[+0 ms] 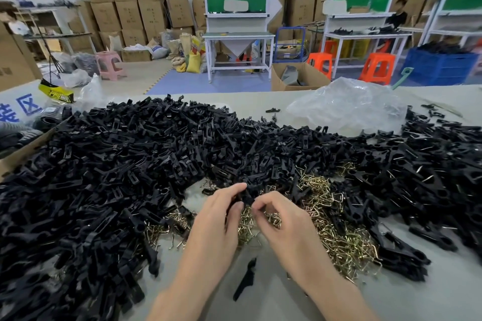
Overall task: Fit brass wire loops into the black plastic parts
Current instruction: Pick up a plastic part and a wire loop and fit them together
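A wide heap of black plastic parts (135, 164) covers the table from left to right. A pile of brass wire loops (336, 237) lies in front of it, right of centre. My left hand (216, 227) grips one black plastic part (245, 197) between thumb and fingers, just above the loops. My right hand (284, 221) meets it from the right, fingertips pinched together at the part's end; a loop between them cannot be made out. A single black part (246, 280) lies on the table between my forearms.
A crumpled clear plastic bag (347, 107) sits at the table's far right. A cardboard box edge (23, 154) borders the heap on the left. Beyond the table are white workbenches (237, 36), orange stools, stacked cartons and a seated person (397, 15).
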`<action>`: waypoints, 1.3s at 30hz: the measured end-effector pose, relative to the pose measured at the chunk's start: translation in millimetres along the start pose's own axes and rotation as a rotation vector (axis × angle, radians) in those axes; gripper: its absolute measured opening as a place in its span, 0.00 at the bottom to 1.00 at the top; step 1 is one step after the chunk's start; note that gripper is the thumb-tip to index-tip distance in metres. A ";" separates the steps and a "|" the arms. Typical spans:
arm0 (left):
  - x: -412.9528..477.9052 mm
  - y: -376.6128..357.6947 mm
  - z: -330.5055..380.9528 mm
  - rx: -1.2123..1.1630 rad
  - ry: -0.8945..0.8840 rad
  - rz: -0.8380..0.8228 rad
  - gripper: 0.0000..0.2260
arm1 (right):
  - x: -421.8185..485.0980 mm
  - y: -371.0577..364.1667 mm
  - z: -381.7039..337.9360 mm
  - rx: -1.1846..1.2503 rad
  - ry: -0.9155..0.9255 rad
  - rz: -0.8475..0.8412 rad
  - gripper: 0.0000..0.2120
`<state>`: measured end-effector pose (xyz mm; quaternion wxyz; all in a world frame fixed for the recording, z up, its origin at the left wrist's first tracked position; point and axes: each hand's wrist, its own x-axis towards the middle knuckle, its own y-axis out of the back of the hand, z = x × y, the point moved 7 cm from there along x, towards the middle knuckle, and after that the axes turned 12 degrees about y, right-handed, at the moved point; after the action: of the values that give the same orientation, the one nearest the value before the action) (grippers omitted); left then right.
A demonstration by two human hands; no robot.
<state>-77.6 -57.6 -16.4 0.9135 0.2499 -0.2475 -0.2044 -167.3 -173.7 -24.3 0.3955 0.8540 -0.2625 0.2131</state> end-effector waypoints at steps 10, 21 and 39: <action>-2.0 -7.9 2.8 -0.287 0.152 -0.157 0.14 | 2.6 4.9 16.0 0.472 -0.210 0.139 0.17; 4.2 -14.2 -7.9 -0.660 0.350 -0.208 0.15 | 1.1 -4.8 25.4 0.936 -0.386 0.216 0.18; 2.1 -11.0 -6.7 -0.682 0.384 -0.176 0.10 | 1.7 -7.2 21.6 0.930 -0.391 0.174 0.18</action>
<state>-75.0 -64.9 -26.9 0.9526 -0.0137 0.0320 -0.3021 -158.2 -187.1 -40.3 -0.1020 0.9386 -0.2790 0.1756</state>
